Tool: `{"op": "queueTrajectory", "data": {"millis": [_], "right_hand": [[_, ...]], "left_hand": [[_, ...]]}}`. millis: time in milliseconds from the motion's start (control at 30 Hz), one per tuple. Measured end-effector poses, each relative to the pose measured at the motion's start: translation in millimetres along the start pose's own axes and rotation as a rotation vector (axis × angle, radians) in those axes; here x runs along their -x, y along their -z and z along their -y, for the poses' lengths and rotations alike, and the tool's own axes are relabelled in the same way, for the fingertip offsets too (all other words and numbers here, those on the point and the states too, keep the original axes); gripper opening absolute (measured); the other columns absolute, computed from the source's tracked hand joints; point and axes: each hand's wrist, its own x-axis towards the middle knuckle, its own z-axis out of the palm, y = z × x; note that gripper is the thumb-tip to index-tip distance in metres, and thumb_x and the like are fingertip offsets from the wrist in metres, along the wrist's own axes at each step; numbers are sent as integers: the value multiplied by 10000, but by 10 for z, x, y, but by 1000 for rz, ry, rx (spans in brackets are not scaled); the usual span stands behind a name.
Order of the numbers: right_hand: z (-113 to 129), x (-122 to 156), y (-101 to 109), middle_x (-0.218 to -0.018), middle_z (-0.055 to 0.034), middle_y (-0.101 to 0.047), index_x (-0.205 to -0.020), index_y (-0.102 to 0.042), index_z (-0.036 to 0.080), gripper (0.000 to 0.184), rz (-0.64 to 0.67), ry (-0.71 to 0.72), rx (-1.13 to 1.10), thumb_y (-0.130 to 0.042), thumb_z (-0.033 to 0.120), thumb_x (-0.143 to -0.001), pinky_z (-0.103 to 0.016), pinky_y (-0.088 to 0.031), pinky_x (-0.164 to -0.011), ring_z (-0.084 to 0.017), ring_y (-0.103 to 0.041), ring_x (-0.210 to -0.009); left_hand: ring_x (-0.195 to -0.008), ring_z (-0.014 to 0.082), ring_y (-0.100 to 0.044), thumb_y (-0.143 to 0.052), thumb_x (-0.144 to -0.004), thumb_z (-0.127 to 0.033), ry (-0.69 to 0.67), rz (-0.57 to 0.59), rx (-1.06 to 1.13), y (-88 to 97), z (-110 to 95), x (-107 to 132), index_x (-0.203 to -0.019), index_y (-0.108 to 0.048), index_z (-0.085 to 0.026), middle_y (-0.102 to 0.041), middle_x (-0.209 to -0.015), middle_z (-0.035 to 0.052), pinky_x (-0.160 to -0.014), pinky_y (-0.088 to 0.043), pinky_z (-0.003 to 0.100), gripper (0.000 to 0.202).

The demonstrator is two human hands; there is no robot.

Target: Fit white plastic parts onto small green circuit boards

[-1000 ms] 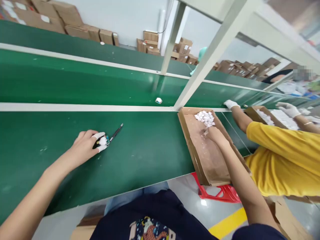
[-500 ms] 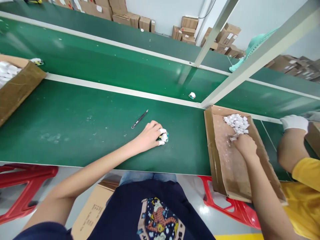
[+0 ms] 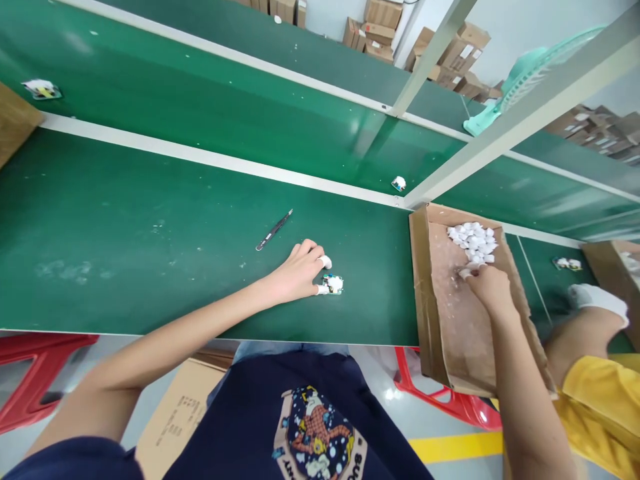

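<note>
My left hand (image 3: 299,272) rests on the green bench (image 3: 150,247), its white-capped fingertips pinched on a small white part with a circuit board (image 3: 334,285). Black tweezers (image 3: 274,230) lie on the bench just beyond that hand. My right hand (image 3: 487,285) reaches into a shallow cardboard tray (image 3: 425,300), fingers closed on a small white piece at the edge of a heap of white parts (image 3: 474,241).
Another small white part (image 3: 399,183) lies on the conveyor belt beyond a white rail. A co-worker in yellow with a white glove (image 3: 595,298) works at the right beside another tray. Red stools stand under the bench. A metal frame post crosses the upper right.
My left hand has loosened on the circuit part, which now sits a little nearer on the bench. My right hand stays at the heap in the tray. The view has shifted slightly.
</note>
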Motion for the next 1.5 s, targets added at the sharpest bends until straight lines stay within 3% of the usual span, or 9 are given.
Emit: {"op": "queueTrajectory", "data": {"millis": [133, 233, 333, 500, 767, 1067, 1233, 1300, 1500], "right_hand": [[198, 377, 448, -1005, -167, -704, -1162, -657, 182, 331, -141, 67, -375, -605, 221, -837, -316, -476, -821, -245, -670, -944], [723, 1015, 613, -1016, -91, -695, -1083, -657, 263, 272, -212, 328, -709, -643, 375, -836, -353, -515, -822, -229, -668, -898], [1392, 1540, 432, -1067, -76, -648, -1030, -644, 241, 174, -98, 701, -769, -582, 325, -890, -346, -533, -781, -214, -620, -949], [1993, 1653, -21, -1016, -78, -621, -1067, -610, 207, 169, -168, 869, -759, -519, 268, -939, -342, -514, -794, -203, -569, -937], [2027, 1664, 1, -1012, -90, -606, -1014, -645, 200, 194, -69, 922, -648, -500, 305, -938, -341, -485, -729, -220, -549, -890], [2232, 1447, 25, -526, 57, -574, -972, -484, 185, 259, 574, 508, -674, -595, 364, -821, -229, -379, -451, -129, -524, -419], [2321, 1506, 26, -520, 34, -591, -878, -435, 198, 214, 478, 457, -585, -608, 294, -796, -232, -386, -424, -142, -543, -385], [2284, 1487, -7, -526, 25, -606, -864, -422, 204, 243, 518, 458, -676, -611, 347, -810, -233, -412, -417, -147, -560, -385], [2096, 1299, -36, -642, -28, -694, -983, -452, 198, 413, 967, 505, -1169, -522, 586, -861, -254, -538, -496, -181, -682, -547]], "left_hand": [[-1126, 311, -365, -725, -753, -390, -49, -21, 37, -101, -27, 14, -1214, -530, -165, -515, -1153, 121, -884, -333, 437, 548], [-1119, 305, -366, -705, -779, -353, -30, -63, 52, -181, -64, 41, -1129, -575, -167, -518, -1138, 114, -876, -335, 439, 417], [-1123, 291, -358, -671, -811, -285, -11, -93, 60, -229, -103, 57, -1076, -592, -161, -519, -1138, 104, -877, -344, 429, 303], [-1135, 286, -356, -670, -815, -289, -18, -99, 57, -247, -127, 62, -1051, -597, -155, -523, -1139, 96, -890, -349, 432, 281], [-1136, 279, -361, -682, -796, -246, -25, -116, 58, -257, -122, 68, -1027, -601, -127, -524, -1135, 92, -895, -355, 423, 272], [-1142, 293, -366, -663, -802, -238, -45, -132, 32, -260, -102, 70, -977, -618, -128, -533, -1118, 105, -890, -354, 434, 211], [-1153, 302, -368, -633, -809, -221, -77, -188, -23, -230, -115, 87, -1065, -600, -135, -540, -1168, 114, -894, -342, 442, 272], [-1157, 304, -374, -617, -827, -220, -111, -212, -56, -234, -122, 92, -1077, -596, -135, -548, -1179, 121, -890, -336, 447, 266], [-1130, 272, -415, -565, -874, -181, -205, -244, -78, -319, -128, 84, -881, -639, -157, -617, -1105, 72, -868, -318, 427, 79]]}}
